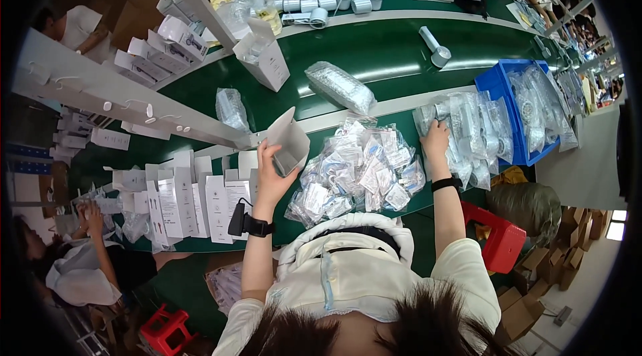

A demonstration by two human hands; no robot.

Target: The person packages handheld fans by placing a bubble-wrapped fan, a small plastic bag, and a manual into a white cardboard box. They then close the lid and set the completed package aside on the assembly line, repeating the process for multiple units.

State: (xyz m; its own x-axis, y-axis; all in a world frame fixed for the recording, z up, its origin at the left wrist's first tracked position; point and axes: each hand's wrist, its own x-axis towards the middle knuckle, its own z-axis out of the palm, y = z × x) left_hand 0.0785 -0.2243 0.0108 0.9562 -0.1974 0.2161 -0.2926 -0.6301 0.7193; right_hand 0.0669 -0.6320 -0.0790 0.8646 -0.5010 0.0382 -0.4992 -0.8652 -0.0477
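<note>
My left hand is closed round a white cardboard box with its top open, tilted over the green bench. My right hand reaches to the left end of a row of clear-bagged grey-white devices. Its fingers are curled on the nearest bagged device, whose lower part is partly covered by the hand. Between my hands lies a heap of small clear packets with white and blue contents.
A blue crate of bagged devices stands at the right. Boxes line the bench at left. On the green belt rest a bubble-wrapped pack, an open box and a loose device. A metal post crosses the left; people sit beyond.
</note>
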